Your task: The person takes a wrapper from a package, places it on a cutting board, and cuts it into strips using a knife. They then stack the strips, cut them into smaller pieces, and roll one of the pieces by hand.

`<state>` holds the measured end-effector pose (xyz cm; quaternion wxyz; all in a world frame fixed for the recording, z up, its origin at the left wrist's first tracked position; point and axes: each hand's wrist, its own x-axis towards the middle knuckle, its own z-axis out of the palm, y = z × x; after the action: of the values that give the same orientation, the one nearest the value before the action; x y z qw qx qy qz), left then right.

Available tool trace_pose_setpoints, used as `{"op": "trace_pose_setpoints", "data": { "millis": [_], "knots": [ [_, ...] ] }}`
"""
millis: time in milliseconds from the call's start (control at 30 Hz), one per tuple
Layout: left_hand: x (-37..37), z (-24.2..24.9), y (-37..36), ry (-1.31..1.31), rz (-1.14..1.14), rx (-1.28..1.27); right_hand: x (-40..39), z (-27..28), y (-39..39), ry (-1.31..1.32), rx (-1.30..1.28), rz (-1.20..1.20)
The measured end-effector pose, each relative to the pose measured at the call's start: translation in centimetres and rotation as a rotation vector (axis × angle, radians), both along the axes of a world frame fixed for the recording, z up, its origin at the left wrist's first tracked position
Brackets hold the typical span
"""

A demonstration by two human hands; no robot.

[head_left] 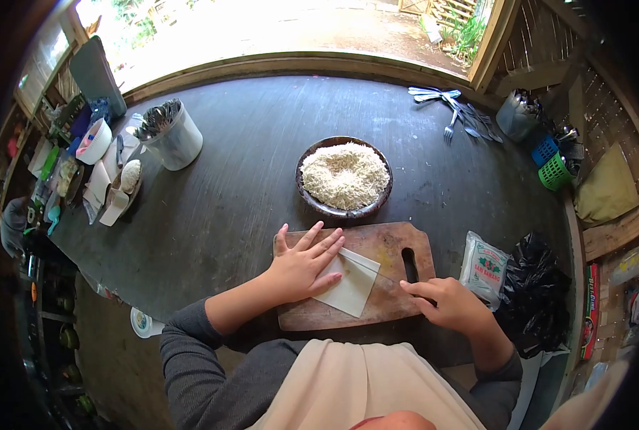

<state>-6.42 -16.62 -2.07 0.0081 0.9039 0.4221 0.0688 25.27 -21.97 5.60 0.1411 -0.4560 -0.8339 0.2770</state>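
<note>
A wooden cutting board (pixel 398 240) with a slot at its right end lies on the table in front of me. Flat on the board is a pale, thin square sheet (pixel 355 292), set at an angle. Fingers spread, my left hand (pixel 301 269) presses down on the sheet's left part. My right hand (pixel 448 299) grips a knife (pixel 380 274), its handle mostly hidden in the fist. The thin blade reaches left across the sheet toward my left fingers. Just beyond the board stands a dark round bowl (pixel 348 213) heaped with whitish shreds (pixel 344 172), dented in the middle.
To the right of the board lie a printed plastic packet (pixel 483 269) and a black plastic bag (pixel 534 294). Loose cutlery (pixel 448 115) and a green basket (pixel 554 172) are at the back right. A white bucket of utensils (pixel 180 143) stands at the left, near cluttered containers.
</note>
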Motion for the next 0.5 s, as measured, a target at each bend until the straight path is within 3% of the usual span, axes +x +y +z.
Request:
{"op": "trace_pose_setpoints", "data": {
  "millis": [500],
  "knots": [
    [0.1, -0.1, -0.1, 0.012, -0.013, 0.042, 1.4, 1.3, -1.0, -0.004, -0.104, -0.020]
  ]
}}
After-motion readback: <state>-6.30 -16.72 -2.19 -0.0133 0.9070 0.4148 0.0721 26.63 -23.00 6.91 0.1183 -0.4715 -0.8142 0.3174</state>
